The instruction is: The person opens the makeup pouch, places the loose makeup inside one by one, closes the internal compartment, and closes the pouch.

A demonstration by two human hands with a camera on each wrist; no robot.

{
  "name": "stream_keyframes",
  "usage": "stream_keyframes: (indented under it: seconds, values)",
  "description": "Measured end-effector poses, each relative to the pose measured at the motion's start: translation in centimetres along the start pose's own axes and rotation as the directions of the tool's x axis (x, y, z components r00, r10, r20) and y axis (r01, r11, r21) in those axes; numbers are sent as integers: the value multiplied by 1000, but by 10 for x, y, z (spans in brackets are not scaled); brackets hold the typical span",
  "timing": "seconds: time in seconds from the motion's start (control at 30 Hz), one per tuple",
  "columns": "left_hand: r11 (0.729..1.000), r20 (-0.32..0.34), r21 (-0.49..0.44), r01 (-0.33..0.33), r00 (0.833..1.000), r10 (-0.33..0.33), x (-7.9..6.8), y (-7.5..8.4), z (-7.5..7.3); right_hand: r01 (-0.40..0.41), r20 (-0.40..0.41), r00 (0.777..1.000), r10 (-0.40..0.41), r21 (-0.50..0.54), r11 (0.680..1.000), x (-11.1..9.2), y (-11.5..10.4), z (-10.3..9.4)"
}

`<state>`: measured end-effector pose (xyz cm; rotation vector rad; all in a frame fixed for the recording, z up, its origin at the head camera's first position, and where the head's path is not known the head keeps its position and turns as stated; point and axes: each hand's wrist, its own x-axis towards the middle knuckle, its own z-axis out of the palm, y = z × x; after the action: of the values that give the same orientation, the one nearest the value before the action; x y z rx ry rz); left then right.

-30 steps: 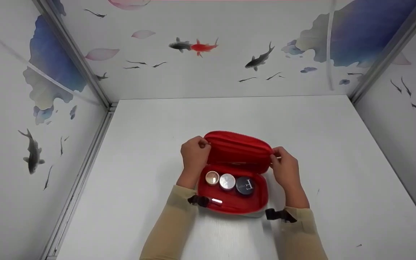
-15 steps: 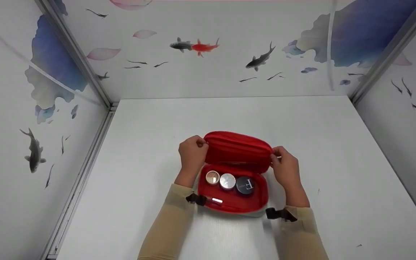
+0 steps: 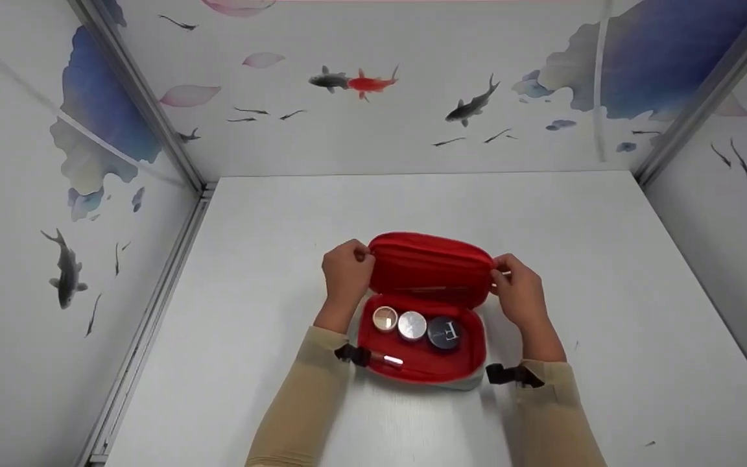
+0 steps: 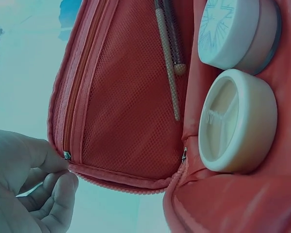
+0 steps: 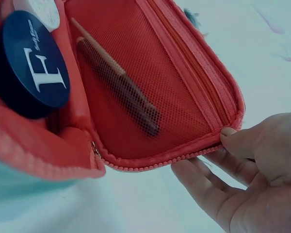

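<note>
An unzipped red-lined cosmetic bag point(image 3: 422, 370) lies on the table with its lid point(image 3: 435, 269) raised. My left hand point(image 3: 349, 272) pinches the lid's left corner, beside the zipper pull point(image 4: 67, 156) of its mesh pocket. At the opposite corner my right hand point(image 3: 521, 295) grips the lid's edge between thumb and fingers. Brushes point(image 5: 116, 80) lie behind the mesh point(image 4: 131, 97). Inside the base stand a cream-coloured round pot point(image 4: 240, 121), a white-lidded jar point(image 3: 412, 325) and a dark round case point(image 5: 34, 65) marked with an F. A small tube with a shiny end point(image 3: 388, 360) lies near the front, partly hidden by the left wrist's strap.
A white table point(image 3: 283, 214) extends around the bag. White panels with painted fish and leaves enclose it at the back and both sides, including the back wall point(image 3: 399, 130). Metal posts point(image 3: 140, 97) stand at the corners.
My right hand has risen slightly with the lid's right side, and the lid leans a little further back. The left hand has shifted slightly left at its corner. The head view has drifted a little.
</note>
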<state>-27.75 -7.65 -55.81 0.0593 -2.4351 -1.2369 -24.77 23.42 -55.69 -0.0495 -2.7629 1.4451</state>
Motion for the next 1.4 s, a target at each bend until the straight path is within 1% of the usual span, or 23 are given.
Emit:
stream_keyframes:
  seconds: [0.1,0.17,0.27,0.37,0.47,0.6,0.67,0.73,0.9,0.97,1.07,1.17,1.23,1.3,1.4]
  values:
    - [1000,9,-14,-17,1000,17,3,4,1,10,0,1000,-10,-11,1000,7,-1,-7]
    - [999,29,-27,-23,999,24,6,6,2,23,-23,999,-23,-26,999,11,0,-10]
    - [999,55,-29,-34,998,36,10,8,3,81,-72,994,-85,-50,995,19,4,-14]
    - [999,68,-22,-43,997,45,14,10,2,147,-116,982,-152,-47,988,27,8,-16]
    - [998,85,0,-67,994,67,17,9,2,179,-133,975,-180,-16,984,32,13,-15]
    - [996,120,33,-87,989,82,12,4,1,176,-129,976,-173,15,984,31,21,-12]
    - [995,139,42,-91,987,84,6,1,-1,172,-127,977,-169,16,985,26,24,-9]
    - [993,160,48,-111,982,102,0,-2,-2,171,-133,977,-168,15,985,20,28,-6]
    - [980,230,55,-190,958,172,-18,-8,-8,150,-137,980,-146,21,988,2,36,-2]
    - [978,256,60,-202,950,181,-26,-10,-11,128,-127,984,-124,29,991,-3,40,-1]
    - [978,294,57,-199,940,174,-37,-15,-13,69,-112,992,-62,63,996,-10,45,0]
    - [977,350,43,-209,919,181,-44,-20,-14,-4,-109,994,16,106,994,-13,49,0]
    - [975,386,39,-219,903,187,-47,-24,-16,-46,-107,993,57,106,993,-14,49,0]
    - [971,421,40,-234,886,196,-47,-27,-18,-81,-106,990,90,81,993,-13,49,-1]
    - [968,461,64,-244,867,188,-39,-27,-24,-122,-94,988,124,34,992,-11,46,-2]
